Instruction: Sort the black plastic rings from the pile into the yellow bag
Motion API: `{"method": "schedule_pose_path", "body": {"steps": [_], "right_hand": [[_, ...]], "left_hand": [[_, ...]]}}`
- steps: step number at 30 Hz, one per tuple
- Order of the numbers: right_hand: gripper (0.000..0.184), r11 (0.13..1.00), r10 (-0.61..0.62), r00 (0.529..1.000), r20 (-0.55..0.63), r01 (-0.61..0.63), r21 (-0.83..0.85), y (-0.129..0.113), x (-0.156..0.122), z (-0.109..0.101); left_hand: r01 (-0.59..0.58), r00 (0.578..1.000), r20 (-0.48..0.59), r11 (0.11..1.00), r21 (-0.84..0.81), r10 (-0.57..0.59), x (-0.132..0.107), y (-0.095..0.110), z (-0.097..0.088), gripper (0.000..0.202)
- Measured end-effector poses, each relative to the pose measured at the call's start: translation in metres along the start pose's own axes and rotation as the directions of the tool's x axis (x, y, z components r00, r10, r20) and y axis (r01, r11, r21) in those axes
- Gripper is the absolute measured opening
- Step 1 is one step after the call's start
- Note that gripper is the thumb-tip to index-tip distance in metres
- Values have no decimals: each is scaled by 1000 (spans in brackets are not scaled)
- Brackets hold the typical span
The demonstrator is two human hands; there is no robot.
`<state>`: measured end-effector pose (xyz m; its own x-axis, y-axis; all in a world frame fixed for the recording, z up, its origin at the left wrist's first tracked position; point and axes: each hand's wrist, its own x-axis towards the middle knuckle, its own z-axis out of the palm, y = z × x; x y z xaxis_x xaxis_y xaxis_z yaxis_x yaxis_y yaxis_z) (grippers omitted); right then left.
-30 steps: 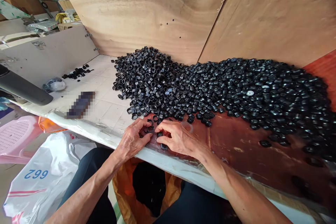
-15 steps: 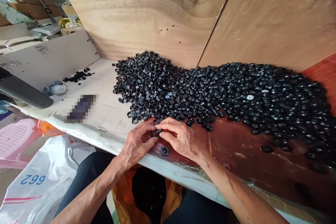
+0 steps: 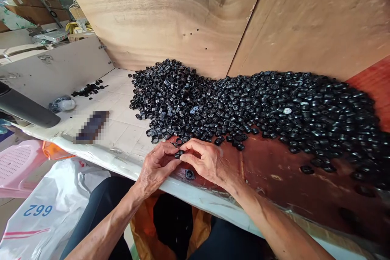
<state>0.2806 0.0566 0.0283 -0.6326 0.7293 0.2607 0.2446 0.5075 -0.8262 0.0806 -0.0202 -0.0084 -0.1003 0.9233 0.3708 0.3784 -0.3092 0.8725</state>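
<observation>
My left hand (image 3: 157,166) and my right hand (image 3: 207,160) meet at the table's near edge, fingertips pinched together on a small black plastic part (image 3: 178,154). A single black cap (image 3: 189,174) lies on the table just below my fingers. A large heap of black rings and caps (image 3: 243,105) spreads across the table behind my hands, rings mostly at the left and caps at the right.
Plywood boards (image 3: 189,20) wall the table's back and right. At the left lie a dark flat object (image 3: 91,126), a small bag (image 3: 62,103) and a few loose black parts (image 3: 88,88). An orange bag (image 3: 143,219) hangs open under the edge; a white sack (image 3: 45,211) sits lower left.
My hands lifted slightly off the table and closed together on one small part. The single black cap that my right hand covered now lies bare below the fingers.
</observation>
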Motion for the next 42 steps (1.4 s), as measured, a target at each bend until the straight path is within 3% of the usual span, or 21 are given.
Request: {"method": "schedule_pose_path", "body": {"steps": [3, 6, 8, 11, 14, 19, 23, 27, 34, 38, 40, 42], "right_hand": [[16, 996, -45, 999, 7, 46, -73, 6, 0, 5], [34, 979, -77, 997, 6, 77, -189, 14, -2, 10], [29, 975, -84, 996, -35, 74, -212, 16, -2, 12], [14, 980, -145, 986, -79, 133, -145, 13, -3, 11], [17, 972, -207, 977, -41, 201, -118, 11, -3, 8], [40, 973, -79, 995, -57, 64, -221, 15, -5, 8], [13, 990, -108, 993, -39, 103, -99, 14, -3, 9], [15, 987, -154, 987, -38, 152, -49, 15, 0, 10], [23, 996, -78, 993, -88, 74, -45, 8, -5, 6], [15, 997, -74, 994, -77, 75, 4, 11, 1, 8], [16, 994, -112, 989, -94, 111, -21, 7, 6, 8], [19, 988, -126, 987, -100, 115, -105, -10, 4, 3]], "left_hand": [[-14, 1000, 7, 1000, -17, 14, 0, 0, -1, 17], [93, 992, 89, 993, -73, -86, -2, 3, 0, 18], [150, 983, 121, 981, -122, -136, -2, 4, 0, 19], [188, 981, 74, 961, -204, -177, -2, 3, 2, 22], [223, 974, 24, 935, -277, -225, -2, 1, 4, 23], [231, 973, 46, 923, -308, -228, 0, 2, 5, 27], [272, 961, 46, 904, -329, -272, 1, 5, 5, 30], [291, 955, 43, 894, -341, -294, 0, 3, 5, 31], [307, 952, 102, 889, -341, -290, -1, -2, 10, 23], [317, 948, 62, 905, -285, -312, -3, -5, 1, 22], [290, 956, 33, 931, -223, -290, 0, 3, -1, 22], [206, 978, 13, 957, -203, -207, 8, 20, 7, 22]]}}
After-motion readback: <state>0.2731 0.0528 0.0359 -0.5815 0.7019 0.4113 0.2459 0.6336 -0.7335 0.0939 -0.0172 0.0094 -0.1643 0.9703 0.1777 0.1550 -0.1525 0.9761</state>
